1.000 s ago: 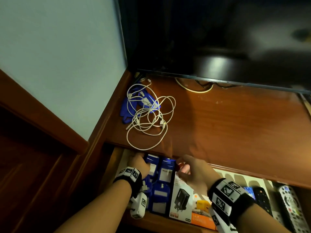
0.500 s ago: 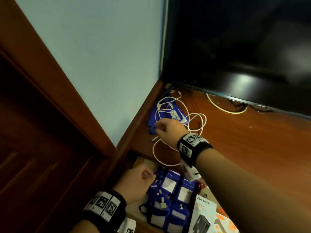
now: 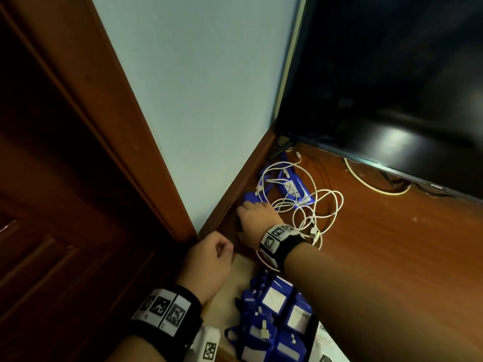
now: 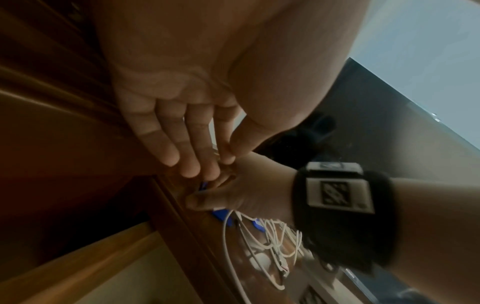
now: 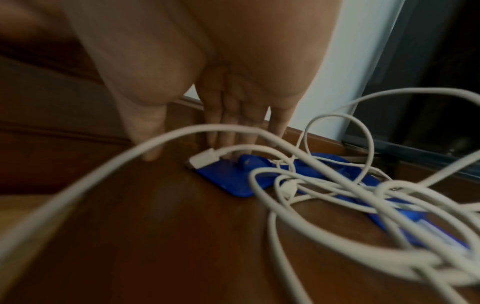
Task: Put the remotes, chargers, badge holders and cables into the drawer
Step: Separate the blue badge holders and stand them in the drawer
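- At the shelf's left edge, right hand [image 3: 257,214] reaches with straight fingers [image 5: 228,127] touching a blue badge holder [image 5: 228,181].
- White cables [image 3: 303,202] lie tangled over it.
- Left hand [image 3: 209,262] hangs loosely curled, holding nothing, above the drawer [image 3: 230,296] with more badge holders [image 3: 271,322].

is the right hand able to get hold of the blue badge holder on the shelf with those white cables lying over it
Probably yes. The right hand already has its fingers on the near end of the blue badge holder, which lies bare. The white cables drape over its far part and may drag along.
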`<state>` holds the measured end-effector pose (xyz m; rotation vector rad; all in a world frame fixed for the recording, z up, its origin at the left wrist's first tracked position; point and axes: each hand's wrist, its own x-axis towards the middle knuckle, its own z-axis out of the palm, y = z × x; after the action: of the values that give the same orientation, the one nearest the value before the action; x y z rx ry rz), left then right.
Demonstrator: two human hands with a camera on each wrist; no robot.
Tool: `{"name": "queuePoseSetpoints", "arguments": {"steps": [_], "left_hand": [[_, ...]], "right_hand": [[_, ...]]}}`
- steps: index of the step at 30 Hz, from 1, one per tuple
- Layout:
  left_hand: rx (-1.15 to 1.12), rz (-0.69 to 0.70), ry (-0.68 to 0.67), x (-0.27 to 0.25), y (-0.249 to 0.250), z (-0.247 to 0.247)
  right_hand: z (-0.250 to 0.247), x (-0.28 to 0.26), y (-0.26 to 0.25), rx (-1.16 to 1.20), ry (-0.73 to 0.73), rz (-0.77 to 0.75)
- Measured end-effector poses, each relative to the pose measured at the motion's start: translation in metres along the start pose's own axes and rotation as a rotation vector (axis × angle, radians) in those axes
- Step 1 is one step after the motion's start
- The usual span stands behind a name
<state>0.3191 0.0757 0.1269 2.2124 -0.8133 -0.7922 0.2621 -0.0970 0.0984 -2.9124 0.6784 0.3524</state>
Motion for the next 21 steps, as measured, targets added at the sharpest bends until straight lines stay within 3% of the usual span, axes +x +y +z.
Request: {"name": "queuePoseSetpoints", "arguments": {"steps": [7, 14, 17, 21], "left_hand": [[0.023, 0.043, 0.023, 0.027, 0.012, 0.003], [0.06, 0.056, -0.025, 0.05, 0.015, 0.011], [0.109, 0.072, -0.085, 0.051, 0.018, 0.02], [0.024, 0.091, -0.137, 0.05, 0.024, 0.023]], "right_hand": [[0.023, -0.054, 0.001, -0.234, -0.177, -0.113], [0.041, -0.096, -0.008, -0.272, 0.032, -0.183], [0.035, -0.108, -0.009, -0.25, 0.106, -0.17], [0.013, -0.119, 0.001, -0.12, 0.315, -0.067]]}}
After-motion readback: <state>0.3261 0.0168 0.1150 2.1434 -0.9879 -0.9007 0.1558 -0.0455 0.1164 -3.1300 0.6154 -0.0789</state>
